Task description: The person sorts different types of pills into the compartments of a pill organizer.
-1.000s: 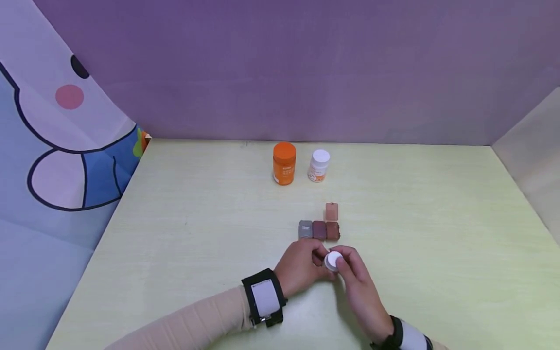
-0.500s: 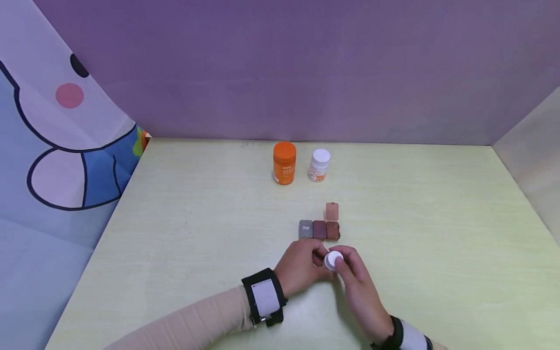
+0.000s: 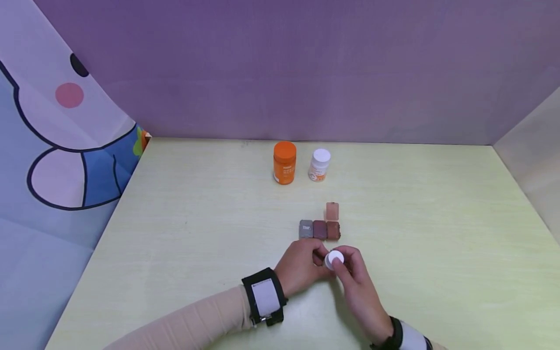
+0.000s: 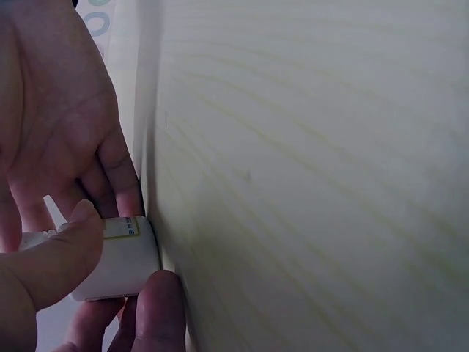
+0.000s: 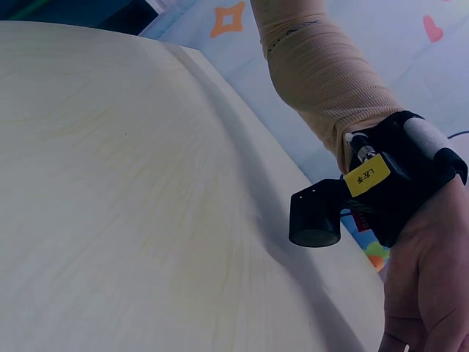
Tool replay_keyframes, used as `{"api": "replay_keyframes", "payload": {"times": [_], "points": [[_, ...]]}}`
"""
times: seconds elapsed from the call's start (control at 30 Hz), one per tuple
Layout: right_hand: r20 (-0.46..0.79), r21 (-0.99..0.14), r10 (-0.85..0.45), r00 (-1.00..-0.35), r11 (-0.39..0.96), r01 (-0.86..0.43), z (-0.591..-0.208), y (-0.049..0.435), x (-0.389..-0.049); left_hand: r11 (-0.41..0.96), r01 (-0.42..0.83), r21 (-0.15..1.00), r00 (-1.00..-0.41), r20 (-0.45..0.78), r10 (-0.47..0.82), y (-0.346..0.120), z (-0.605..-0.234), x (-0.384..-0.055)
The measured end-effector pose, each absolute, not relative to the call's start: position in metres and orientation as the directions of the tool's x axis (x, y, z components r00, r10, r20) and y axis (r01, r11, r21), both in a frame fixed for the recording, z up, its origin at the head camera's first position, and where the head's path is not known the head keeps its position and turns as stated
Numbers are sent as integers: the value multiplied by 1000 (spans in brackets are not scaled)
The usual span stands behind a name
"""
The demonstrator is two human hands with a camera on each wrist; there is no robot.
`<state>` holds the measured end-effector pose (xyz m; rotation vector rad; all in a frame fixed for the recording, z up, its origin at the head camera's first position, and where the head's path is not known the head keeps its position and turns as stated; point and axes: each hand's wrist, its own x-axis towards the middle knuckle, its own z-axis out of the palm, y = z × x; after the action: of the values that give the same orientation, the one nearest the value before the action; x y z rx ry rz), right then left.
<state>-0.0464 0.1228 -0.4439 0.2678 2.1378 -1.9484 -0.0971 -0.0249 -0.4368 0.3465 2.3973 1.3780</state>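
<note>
With closely curled fingers (image 4: 159, 312), our left hand (image 3: 302, 270) grips the bottle (image 4: 126, 268) and our right hand (image 3: 362, 294) pinches the cap (image 3: 335, 254), blocks (image 3: 320, 230) just beyond the fingertips.

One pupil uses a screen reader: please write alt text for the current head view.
A left hand and a right hand hold a small white bottle at a pale table. Beyond lie four small blocks; farthest back stand an orange jar and a white jar.
</note>
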Motion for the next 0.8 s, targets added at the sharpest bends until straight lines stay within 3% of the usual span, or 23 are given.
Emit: {"api": "replay_keyframes", "payload": {"times": [0.8], "points": [[-266, -961, -21, -964, 86, 263, -444, 121, -46, 479, 33, 877, -910, -172, 377, -25, -436, -96]]}}
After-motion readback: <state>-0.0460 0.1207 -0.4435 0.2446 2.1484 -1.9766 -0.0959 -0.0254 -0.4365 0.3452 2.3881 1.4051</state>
